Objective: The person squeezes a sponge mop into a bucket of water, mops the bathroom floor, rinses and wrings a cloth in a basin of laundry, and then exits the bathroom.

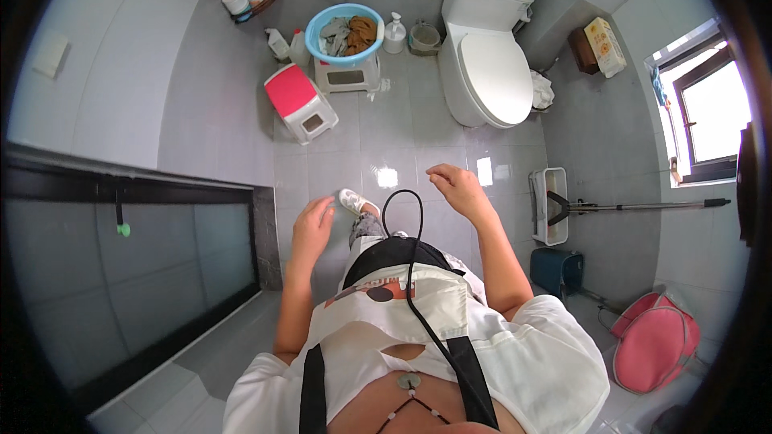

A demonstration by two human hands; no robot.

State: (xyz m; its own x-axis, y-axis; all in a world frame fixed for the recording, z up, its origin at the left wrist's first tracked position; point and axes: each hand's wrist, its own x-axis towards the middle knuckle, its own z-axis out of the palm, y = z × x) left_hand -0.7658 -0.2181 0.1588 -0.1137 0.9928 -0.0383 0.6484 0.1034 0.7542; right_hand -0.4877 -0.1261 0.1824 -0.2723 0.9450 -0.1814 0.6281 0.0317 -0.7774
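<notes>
Hovering over glossy grey floor tiles (334, 169), our two bare hands are well apart and grip nothing. Our left hand (311, 231) is raised, its fingers lightly bent and close together, with a smooth white shoe (351, 200) just to the right of it in view. Our right hand (460, 193) is loosely curled, one finger reaching farther left than the others; how its thumb sits we cannot tell. Between the hands stands a thin, round black cable (421, 215), bent into a smooth narrow loop and running down over the white cloth bib with broad black straps (438, 305) that we wear; neither hand touches it.

Farther off we see a boxy plastic step stool with a flat red top and white sides (301, 104). Just beside it, a second stool of white plastic (347, 76) bears a round light-blue plastic basin (344, 8), in which crumpled grey cloth (335, 36) and wrinkled brown cloth (362, 34) lie heaped. To the right stand a squat white pump bottle (394, 34) and a glossy white toilet (492, 72), its oval lid down. Near the right wall, a slim metallic pole (635, 207) extends from a rectangular white tub (560, 177), and a rounded pink bag (655, 345) lies nearer to us
</notes>
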